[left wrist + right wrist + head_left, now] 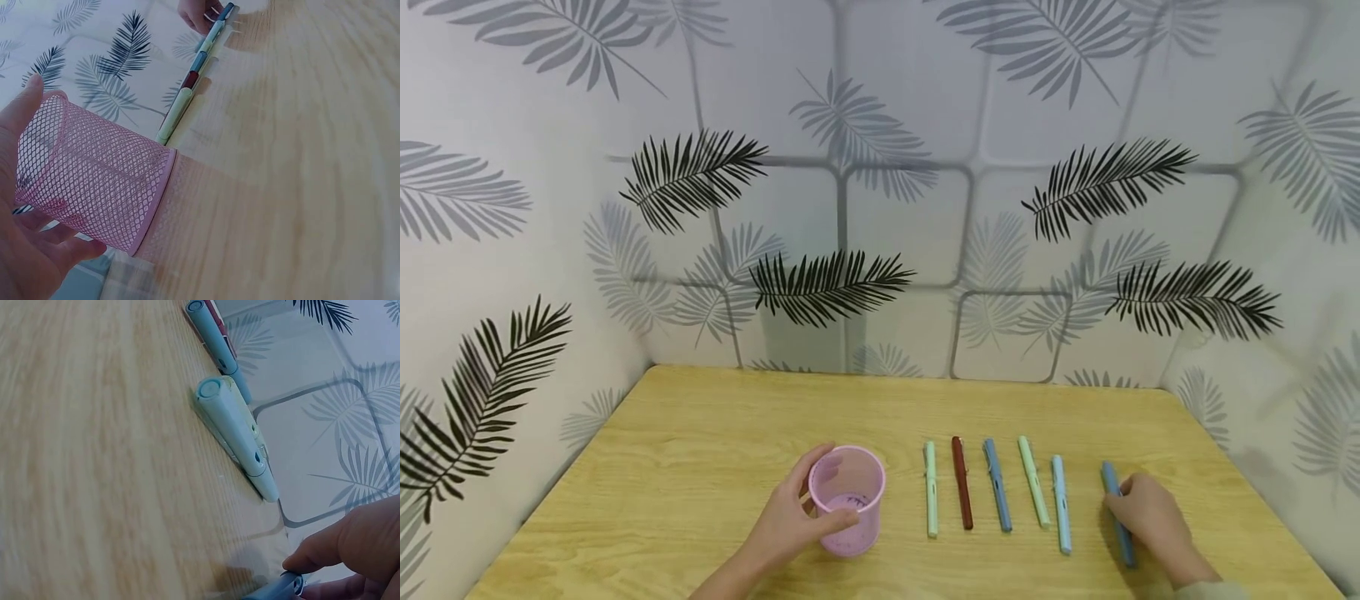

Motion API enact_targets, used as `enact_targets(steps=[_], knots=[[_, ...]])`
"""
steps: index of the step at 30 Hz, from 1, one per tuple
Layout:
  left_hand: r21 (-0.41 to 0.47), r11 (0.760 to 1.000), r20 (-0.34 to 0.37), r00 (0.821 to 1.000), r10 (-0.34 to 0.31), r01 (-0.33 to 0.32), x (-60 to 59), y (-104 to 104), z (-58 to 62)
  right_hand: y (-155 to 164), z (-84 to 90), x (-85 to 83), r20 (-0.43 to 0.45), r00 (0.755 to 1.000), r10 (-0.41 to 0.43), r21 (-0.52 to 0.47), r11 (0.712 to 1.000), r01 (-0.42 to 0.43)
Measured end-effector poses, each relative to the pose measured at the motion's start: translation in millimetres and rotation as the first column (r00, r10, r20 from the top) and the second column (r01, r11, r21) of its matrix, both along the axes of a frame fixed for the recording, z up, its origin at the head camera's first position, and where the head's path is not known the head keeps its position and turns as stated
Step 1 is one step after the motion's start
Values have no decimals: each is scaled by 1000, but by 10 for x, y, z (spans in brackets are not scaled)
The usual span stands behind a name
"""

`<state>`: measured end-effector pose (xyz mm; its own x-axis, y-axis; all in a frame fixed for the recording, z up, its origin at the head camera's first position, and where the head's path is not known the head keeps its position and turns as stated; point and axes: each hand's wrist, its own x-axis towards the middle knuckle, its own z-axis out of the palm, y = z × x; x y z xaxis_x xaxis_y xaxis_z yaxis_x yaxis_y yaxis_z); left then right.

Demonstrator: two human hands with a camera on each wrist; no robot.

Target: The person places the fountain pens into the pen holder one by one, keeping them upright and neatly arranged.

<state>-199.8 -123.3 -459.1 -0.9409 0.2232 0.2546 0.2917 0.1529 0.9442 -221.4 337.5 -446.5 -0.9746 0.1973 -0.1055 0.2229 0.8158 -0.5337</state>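
Note:
My left hand (790, 521) grips a pink mesh cup (847, 510) that stands upright on the wooden table (700, 467); the left wrist view shows my thumb and fingers (28, 250) wrapped around the pink mesh cup (94, 175). My right hand (1150, 517) lies on a dark blue pen (1117, 515) at the right end of a row, fingers curled over it. In the right wrist view my fingertips (325, 550) pinch the pen's end (281, 589). The pen still lies on the table.
Several more pens lie side by side between the hands: light green (931, 498), dark red (962, 493), blue (997, 496), pale green (1033, 492), light blue (1061, 502). Leaf-patterned walls (880, 208) close in the table at back and both sides.

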Motion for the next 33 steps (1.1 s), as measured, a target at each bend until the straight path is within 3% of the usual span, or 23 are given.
enact_targets(steps=[7, 14, 33], knots=[[44, 999, 24, 1000, -8, 7, 23, 9, 26, -17, 37, 22, -3, 1000, -15, -48, 999, 15], [41, 999, 21, 1000, -9, 8, 23, 10, 10, -47, 102, 61, -82, 997, 0, -77, 997, -7], [31, 1000, 5, 1000, -2, 2, 12, 20, 18, -214, 263, 116, -179, 984, -25, -218, 976, -15]])
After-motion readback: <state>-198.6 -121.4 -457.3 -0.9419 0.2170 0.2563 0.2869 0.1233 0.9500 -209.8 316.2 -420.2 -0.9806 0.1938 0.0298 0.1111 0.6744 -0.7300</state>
